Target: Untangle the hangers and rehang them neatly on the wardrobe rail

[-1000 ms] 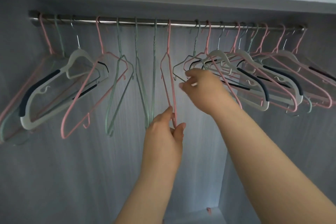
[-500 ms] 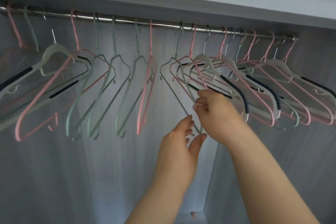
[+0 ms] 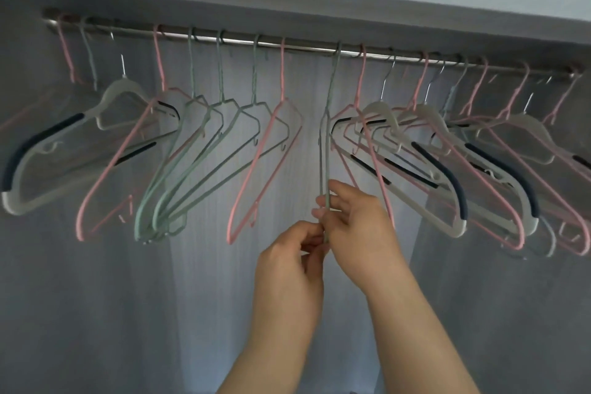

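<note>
Bare left hand (image 3: 289, 269), bare right hand (image 3: 359, 233), forearms (image 3: 415, 333) uncovered to the frame edge

One head view, wide-angle, from in front of the wardrobe, facing its back wall (image 3: 96, 297) and tilted upward. The rail (image 3: 303, 47) crosses the upper frame, sloping down to the right. Near: left hand (image 3: 289, 262) and right hand (image 3: 358, 227) meet mid-frame.

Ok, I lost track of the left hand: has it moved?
Yes. The left hand went right along the rail, from the pink hanger to the green hanger.
</note>
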The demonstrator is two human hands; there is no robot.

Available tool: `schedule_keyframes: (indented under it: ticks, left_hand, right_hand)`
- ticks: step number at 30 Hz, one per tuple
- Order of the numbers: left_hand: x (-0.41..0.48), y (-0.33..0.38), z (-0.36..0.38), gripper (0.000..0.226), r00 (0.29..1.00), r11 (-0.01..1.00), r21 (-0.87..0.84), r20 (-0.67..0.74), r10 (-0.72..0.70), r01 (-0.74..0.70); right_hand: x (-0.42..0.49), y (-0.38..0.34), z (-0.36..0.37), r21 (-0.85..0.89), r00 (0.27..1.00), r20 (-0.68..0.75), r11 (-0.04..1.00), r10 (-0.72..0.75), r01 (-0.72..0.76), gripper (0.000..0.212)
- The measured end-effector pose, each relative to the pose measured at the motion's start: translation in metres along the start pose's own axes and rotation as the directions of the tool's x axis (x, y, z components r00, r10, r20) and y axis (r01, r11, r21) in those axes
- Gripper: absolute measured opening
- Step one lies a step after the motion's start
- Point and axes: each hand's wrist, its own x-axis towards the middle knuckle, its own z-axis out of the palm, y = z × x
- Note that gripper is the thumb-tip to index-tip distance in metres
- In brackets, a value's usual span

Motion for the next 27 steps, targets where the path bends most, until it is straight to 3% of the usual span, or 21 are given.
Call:
schedule_keyframes:
  ticks: [22, 27]
  left_hand:
    - [0.000, -0.007, -0.011, 0.026, 0.997, 1.000, 0.008, -0.073, -0.009, 0.009]
    - [-0.002, -0.009, -0.014, 0.024, 0.998, 1.000, 0.009, -0.068, 0.002, -0.001]
  right_hand:
    - [0.005, -0.006, 0.004, 0.092, 0.997, 0.071, 0.996, -0.012, 0.006, 0.022]
    - [0.001, -0.007, 0.008, 0.090, 0.997, 0.082, 0.996, -0.014, 0.006, 0.037]
